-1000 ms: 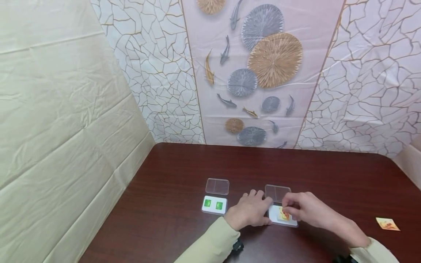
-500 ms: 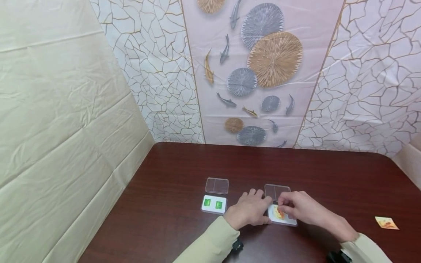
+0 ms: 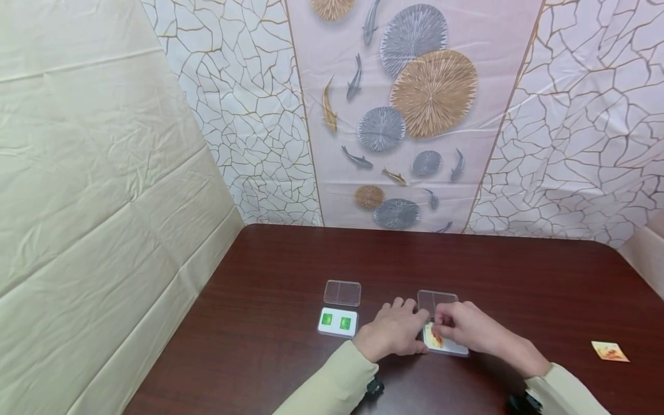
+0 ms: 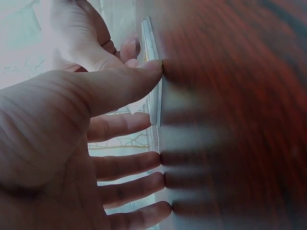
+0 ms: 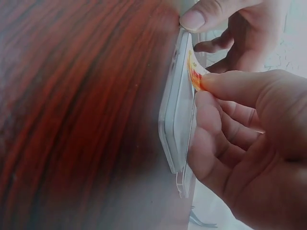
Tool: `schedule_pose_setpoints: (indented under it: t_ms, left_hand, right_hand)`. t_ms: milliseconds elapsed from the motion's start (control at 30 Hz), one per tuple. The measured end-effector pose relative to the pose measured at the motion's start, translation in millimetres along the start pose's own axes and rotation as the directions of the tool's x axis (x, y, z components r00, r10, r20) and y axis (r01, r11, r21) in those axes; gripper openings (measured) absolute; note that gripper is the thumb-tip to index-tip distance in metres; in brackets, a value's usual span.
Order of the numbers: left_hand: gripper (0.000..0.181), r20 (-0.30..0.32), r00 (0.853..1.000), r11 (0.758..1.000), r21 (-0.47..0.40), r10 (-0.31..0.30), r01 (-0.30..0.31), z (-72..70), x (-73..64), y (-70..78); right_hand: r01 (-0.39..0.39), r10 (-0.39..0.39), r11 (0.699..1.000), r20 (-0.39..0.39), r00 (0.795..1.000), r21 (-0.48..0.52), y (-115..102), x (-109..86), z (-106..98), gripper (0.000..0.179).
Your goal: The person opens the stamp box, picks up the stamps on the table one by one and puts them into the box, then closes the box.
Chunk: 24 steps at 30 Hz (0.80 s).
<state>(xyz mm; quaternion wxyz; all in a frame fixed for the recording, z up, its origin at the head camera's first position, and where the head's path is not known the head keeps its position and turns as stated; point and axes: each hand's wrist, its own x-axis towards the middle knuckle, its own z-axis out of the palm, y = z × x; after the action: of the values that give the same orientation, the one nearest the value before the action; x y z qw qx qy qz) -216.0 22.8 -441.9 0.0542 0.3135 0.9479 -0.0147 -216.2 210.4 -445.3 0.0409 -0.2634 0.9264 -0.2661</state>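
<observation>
In the head view a shallow white case [image 3: 455,348] lies flat on the table, its clear lid [image 3: 437,297] folded back behind it. My right hand [image 3: 474,329] pinches a thin yellow-and-orange picture sticker [image 5: 195,74] between thumb and index finger at the case's left part. The sticker is slightly bent, its left side at the white surface; the fingers hide part of it. My left hand [image 3: 392,329] spreads beside the case, thumb and index fingertip touching its left end. Its other fingertips [image 4: 158,181] rest on the table.
A second white case [image 3: 338,333] with two green pictures lies to the left, a clear lid [image 3: 343,294] behind it. Another yellow-orange picture piece [image 3: 610,351] lies far right on the dark red-brown table [image 3: 290,253]. Patterned cloth hangs behind the table.
My right hand has slid left over the case, carrying the sticker from its middle to its left part. The left hand has stayed at the case's left end.
</observation>
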Motion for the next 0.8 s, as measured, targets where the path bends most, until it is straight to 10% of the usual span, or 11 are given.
schedule_pose_setpoints:
  t_ms: [800]
  left_hand:
    - [0.054,-0.003,1.0,1.0,-0.013,0.008,-0.008,0.5,-0.1,0.5]
  right_hand:
    - [-0.031,0.031,0.996,-0.008,0.999,-0.081,-1.2,1.6,3.0,0.027]
